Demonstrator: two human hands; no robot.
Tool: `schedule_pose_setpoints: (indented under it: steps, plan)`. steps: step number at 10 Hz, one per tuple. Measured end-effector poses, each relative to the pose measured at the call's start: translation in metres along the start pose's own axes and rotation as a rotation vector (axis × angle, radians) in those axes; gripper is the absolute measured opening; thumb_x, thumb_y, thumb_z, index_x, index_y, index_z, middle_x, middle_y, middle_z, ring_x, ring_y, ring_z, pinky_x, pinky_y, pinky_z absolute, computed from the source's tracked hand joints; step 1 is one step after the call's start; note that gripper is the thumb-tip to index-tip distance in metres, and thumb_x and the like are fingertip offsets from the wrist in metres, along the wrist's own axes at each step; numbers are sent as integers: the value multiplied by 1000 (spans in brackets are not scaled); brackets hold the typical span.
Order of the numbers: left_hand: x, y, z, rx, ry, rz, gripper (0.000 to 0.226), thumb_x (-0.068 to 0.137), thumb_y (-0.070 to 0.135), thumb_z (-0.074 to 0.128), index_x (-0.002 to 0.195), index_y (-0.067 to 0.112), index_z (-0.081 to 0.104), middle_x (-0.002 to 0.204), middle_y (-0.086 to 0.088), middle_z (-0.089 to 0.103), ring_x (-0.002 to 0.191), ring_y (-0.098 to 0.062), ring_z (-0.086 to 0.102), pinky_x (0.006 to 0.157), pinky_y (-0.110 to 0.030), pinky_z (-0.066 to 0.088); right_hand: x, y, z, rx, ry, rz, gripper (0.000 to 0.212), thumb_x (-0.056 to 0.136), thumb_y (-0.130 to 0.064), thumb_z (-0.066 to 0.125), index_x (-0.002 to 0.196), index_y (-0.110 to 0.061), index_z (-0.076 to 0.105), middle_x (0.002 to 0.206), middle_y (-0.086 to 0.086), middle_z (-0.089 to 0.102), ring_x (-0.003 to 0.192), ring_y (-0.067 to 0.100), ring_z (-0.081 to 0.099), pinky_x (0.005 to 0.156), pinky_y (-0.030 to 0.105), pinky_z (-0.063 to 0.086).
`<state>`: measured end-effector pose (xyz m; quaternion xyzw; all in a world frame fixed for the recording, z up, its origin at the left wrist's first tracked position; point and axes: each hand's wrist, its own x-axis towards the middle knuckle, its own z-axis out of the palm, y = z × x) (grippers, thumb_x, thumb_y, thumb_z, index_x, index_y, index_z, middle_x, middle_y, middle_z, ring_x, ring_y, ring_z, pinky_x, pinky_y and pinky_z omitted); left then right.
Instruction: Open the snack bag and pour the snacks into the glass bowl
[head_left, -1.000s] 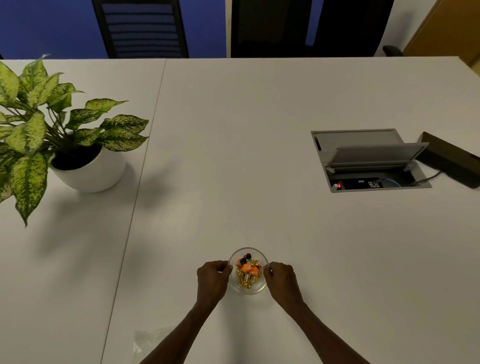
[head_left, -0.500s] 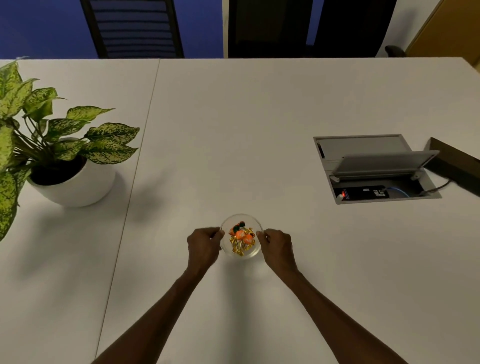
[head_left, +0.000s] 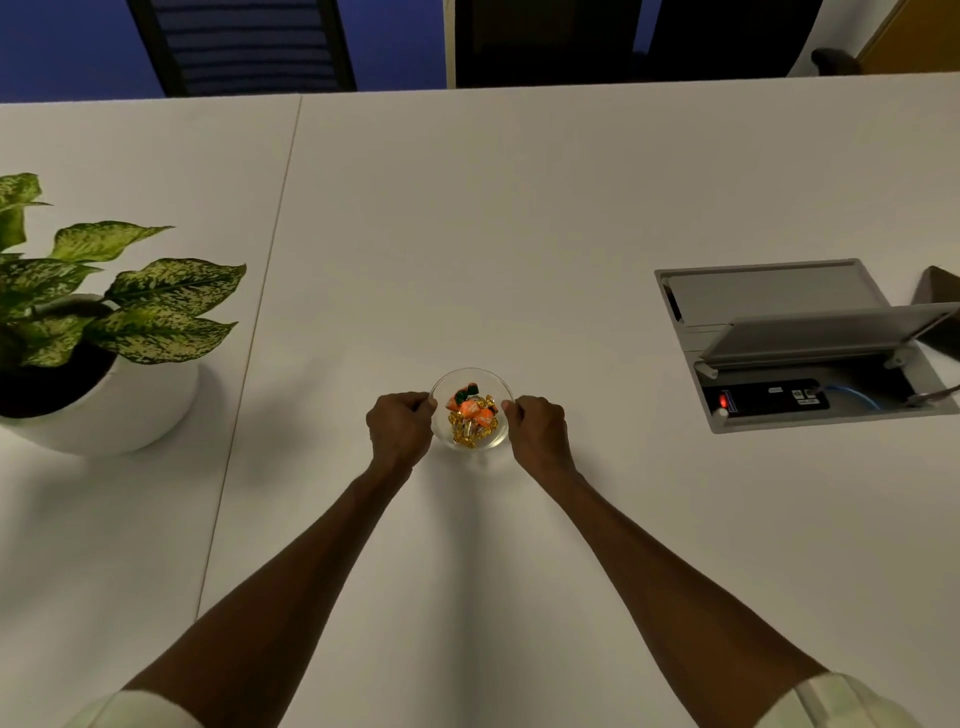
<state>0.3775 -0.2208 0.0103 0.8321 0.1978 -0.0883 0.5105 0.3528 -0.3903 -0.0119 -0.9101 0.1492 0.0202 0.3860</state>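
Observation:
A small glass bowl (head_left: 448, 383) stands on the white table (head_left: 519, 234), a little ahead of me at the centre. Inside it lie wrapped snacks (head_left: 471, 420) in gold, orange and green. My left hand (head_left: 399, 428) grips the bowl's left rim with curled fingers. My right hand (head_left: 537, 430) grips the right rim the same way. Both arms are stretched out forward. No snack bag shows in this view.
A potted plant (head_left: 98, 332) in a white pot stands at the left. An open cable box (head_left: 800, 343) with a raised grey lid is set into the table at the right. Dark chairs (head_left: 244, 47) stand beyond the far edge.
Both hands have pushed the bowl away from me toward the table's middle, arms extending. The clear bag seen near the front edge a second ago has left the view.

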Motion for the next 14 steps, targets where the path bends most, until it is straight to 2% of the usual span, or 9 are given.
schedule_pose_setpoints:
  steps: [1,5,8,9,10,11,12,13,14]
  plan:
    - [18,3,5,-36,-5,-24,18,88,14,65,100,5,76,97,-14,76,81,-35,73,85,-44,58,18,3,8,-3,-2,9,37,99,-22,52,65,-5,51,67,21,64,59,24,49,55,33,35]
    - [44,8,12,-76,29,-36,16,89,14,65,93,5,78,62,7,65,82,-40,72,83,-51,58,56,-1,17,-13,9,-32,38,99,-22,51,74,5,61,73,22,68,61,25,48,57,31,34]
    - [44,9,10,-83,45,-34,19,90,15,63,101,7,77,89,-9,76,89,-32,72,89,-50,55,55,-3,21,46,-5,-30,36,99,-20,51,75,5,61,70,20,65,62,23,49,56,32,35]
    - [47,12,8,-86,24,-36,21,91,13,63,107,7,75,86,-4,73,89,-31,71,91,-48,56,59,-2,22,44,-4,-33,35,99,-19,51,76,5,62,73,19,68,63,24,52,57,35,40]
    - [46,11,6,-52,5,-34,16,92,14,62,94,11,78,66,3,64,75,-29,66,88,-50,56,61,-1,22,40,-12,-38,34,99,-19,51,77,5,63,76,20,70,64,23,53,57,31,39]
    - [42,11,6,45,25,45,38,92,16,56,58,33,57,65,-2,59,68,-30,56,83,-46,55,58,-4,18,28,-30,-40,39,101,-22,48,76,5,61,74,21,67,63,24,51,58,32,36]
    - [31,8,3,179,50,162,41,94,11,47,56,26,43,57,6,46,67,-25,43,71,-32,38,45,-4,15,-73,10,-98,36,102,-22,44,83,4,61,83,22,66,70,27,51,62,31,33]
    - [14,11,-6,248,63,217,26,97,13,43,97,4,68,92,-14,72,88,-32,64,82,-42,48,27,-9,5,-185,82,-193,26,100,-21,47,103,1,61,94,19,62,86,31,58,68,35,43]
    - [-9,12,-16,282,81,251,40,100,16,44,137,3,50,139,-16,57,130,-33,52,107,-45,42,7,-14,-8,-298,162,-284,22,98,-22,52,108,-4,60,95,13,62,86,28,61,67,35,52]
